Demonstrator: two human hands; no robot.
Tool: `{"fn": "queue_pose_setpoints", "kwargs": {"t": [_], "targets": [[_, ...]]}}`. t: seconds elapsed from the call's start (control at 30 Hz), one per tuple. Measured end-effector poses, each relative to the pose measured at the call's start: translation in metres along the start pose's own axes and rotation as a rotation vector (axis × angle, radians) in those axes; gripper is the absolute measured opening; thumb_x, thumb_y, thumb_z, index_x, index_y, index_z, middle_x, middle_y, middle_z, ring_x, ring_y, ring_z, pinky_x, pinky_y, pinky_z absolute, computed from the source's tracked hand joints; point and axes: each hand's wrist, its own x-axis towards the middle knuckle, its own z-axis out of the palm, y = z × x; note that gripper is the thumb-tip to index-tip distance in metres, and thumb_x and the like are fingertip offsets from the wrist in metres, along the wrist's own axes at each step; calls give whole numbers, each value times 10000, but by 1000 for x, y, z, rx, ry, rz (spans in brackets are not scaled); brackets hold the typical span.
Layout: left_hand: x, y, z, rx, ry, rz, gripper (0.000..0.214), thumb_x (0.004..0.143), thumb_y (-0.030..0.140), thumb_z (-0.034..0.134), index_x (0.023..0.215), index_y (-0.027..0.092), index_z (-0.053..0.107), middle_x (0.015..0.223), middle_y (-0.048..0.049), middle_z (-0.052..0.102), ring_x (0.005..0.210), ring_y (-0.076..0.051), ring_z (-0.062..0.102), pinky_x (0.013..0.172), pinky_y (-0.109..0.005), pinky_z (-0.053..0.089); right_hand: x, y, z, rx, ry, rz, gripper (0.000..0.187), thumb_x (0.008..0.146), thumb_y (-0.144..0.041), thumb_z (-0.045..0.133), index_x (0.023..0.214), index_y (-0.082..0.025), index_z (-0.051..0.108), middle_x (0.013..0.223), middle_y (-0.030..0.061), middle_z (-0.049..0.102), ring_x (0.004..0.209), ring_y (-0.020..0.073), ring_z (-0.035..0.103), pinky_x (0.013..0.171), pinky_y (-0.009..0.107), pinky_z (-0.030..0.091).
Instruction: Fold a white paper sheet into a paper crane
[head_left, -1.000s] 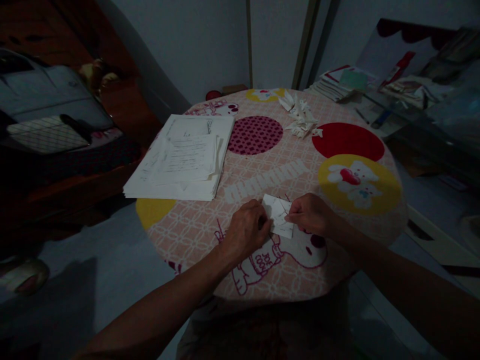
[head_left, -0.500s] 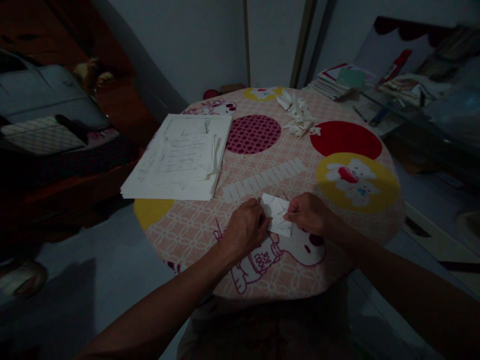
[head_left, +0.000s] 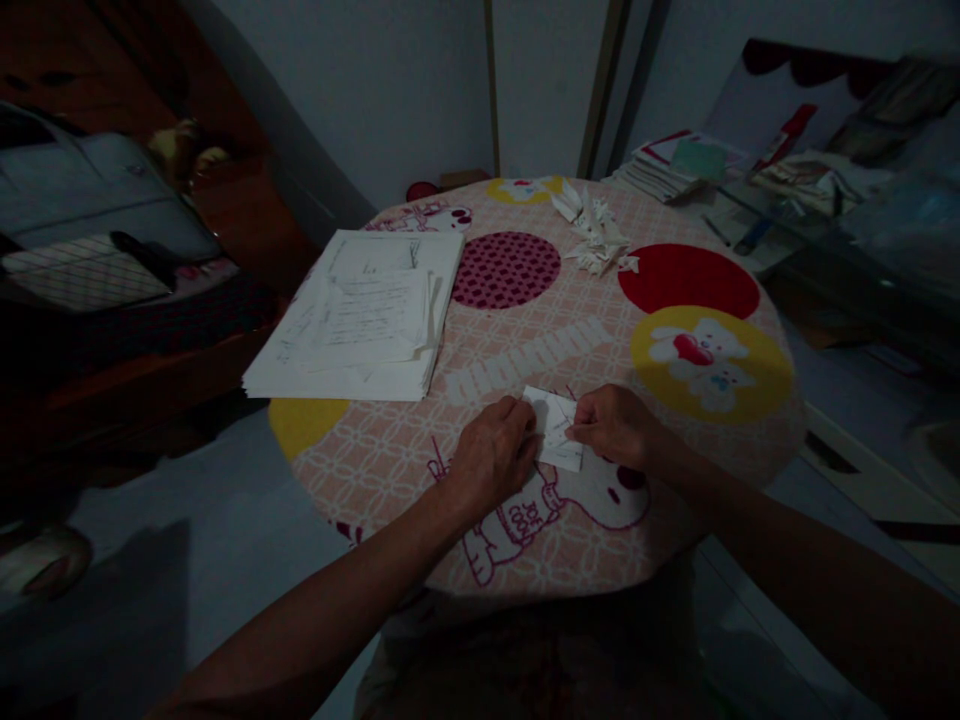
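Note:
A small folded piece of white paper (head_left: 555, 430) with faint writing lies near the front of the round table, between my two hands. My left hand (head_left: 495, 445) has its fingers curled on the paper's left edge. On the other side, my right hand (head_left: 611, 425) pinches the paper's right edge between thumb and fingers. The left fingertips are partly hidden behind the hand. Beneath is a patterned tablecloth (head_left: 525, 560) with cartoon dogs, bears and coloured circles.
A stack of white paper (head_left: 360, 375) with handwritten sheets on top sits at the table's left. Folded paper pieces (head_left: 596, 235) lie in a heap at the back. Books (head_left: 664, 165) and a glass shelf (head_left: 817, 225) stand to the right. A bag (head_left: 112, 190) rests at far left.
Both hands keep hold of the folded paper in almost the same place. The view has shifted very slightly; I see no other clear difference.

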Motion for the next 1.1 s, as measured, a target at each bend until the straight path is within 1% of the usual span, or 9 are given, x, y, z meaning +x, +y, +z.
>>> {"fn": "queue_pose_setpoints", "kwargs": {"t": [0.1,0.2,0.4,0.53,0.67,0.8,0.9,1.0,1.1], "targets": [[-2,-7,5,45,3,192,201,901,167,506,1079,167,600,979,-80,611,880,-202,565,759,-332,501,-1,-2,-1,-4,-6,2,128,757,-199,658,637,-156,641,502,-4,575,477,104,509,481,239,318],[1,-21,8,17,-24,372,284,916,144,499,1170,208,609,1023,-69,630,915,-190,570,774,-320,504,-1,-3,-2,-12,-1,3,121,750,-177,651,633,-156,633,505,-3,576,479,106,512,484,239,322],[8,-35,3,26,-107,556,339,941,129,439,1235,185,599,1112,-103,636,981,-197,582,820,-343,522,-2,-5,-3,-9,4,-18,157,751,-190,661,603,-163,618,510,-1,579,495,109,518,486,234,338],[8,-29,-2,86,-124,572,307,961,158,424,1205,165,610,1230,-119,620,957,-200,581,820,-355,520,-1,-6,-4,-13,-17,7,152,742,-211,681,616,-165,610,510,-8,577,490,106,519,479,228,337],[9,-28,-2,82,-128,569,287,959,158,438,1172,156,631,1207,-105,652,924,-198,585,786,-336,514,-1,-2,-4,-24,-12,-13,119,716,-197,685,626,-169,611,502,-17,576,474,98,514,466,219,324],[11,-33,1,-28,-96,551,314,908,83,488,1166,166,646,1192,-82,667,975,-192,589,831,-320,511,-6,3,-12,0,-41,-9,77,678,-133,648,618,-159,607,490,-13,585,452,96,519,449,213,321],[12,-35,3,-136,-115,500,342,885,62,500,1161,185,658,1193,-67,672,1011,-184,592,883,-327,509,-9,0,-17,145,-80,5,45,693,-122,596,665,-157,601,498,-12,597,423,102,532,434,215,337],[14,-35,0,-220,-131,459,343,884,65,487,1140,196,674,1192,-62,676,1054,-190,601,929,-360,501,-5,-4,-11,257,-54,-69,81,726,-149,584,798,-162,619,556,-18,617,437,104,537,439,218,350],[14,-40,-7,-346,-131,399,323,884,68,476,1108,171,685,1165,-86,683,1075,-184,619,950,-359,500,2,-4,0,117,40,-190,147,667,-92,624,798,-157,627,642,-7,628,538,107,551,499,220,363]]}}
